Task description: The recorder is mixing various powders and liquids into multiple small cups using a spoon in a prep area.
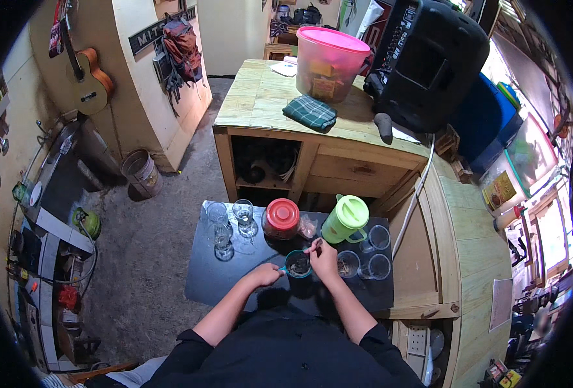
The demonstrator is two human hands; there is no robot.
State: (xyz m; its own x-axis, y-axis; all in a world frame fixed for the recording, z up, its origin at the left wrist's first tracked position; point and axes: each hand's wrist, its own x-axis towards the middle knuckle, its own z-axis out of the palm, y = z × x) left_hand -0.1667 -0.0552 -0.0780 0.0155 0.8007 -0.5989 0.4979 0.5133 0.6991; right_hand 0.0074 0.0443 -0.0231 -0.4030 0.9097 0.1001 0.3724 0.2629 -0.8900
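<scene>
My left hand [265, 275] is closed on the handle of a small round strainer [298, 264] with a teal rim and dark contents. My right hand [324, 257] is at the strainer's right edge, fingers pinched around something thin, perhaps a spoon handle; its lower end is hard to make out. Just right of that hand stands a clear cup [348, 264] with brownish bits inside. Beyond the strainer are a red-lidded jar [282, 216], a small clear bag of pinkish contents [307, 227] and a lime-green lidded pitcher [346, 220].
Clear glasses [245, 216] stand on the left of the dark tabletop [203, 284], and more clear cups [378, 266] on its right. Behind it, a wooden counter [254, 97] carries a pink-lidded tub [331, 64], a folded green checked cloth [309, 112] and a black speaker [432, 64].
</scene>
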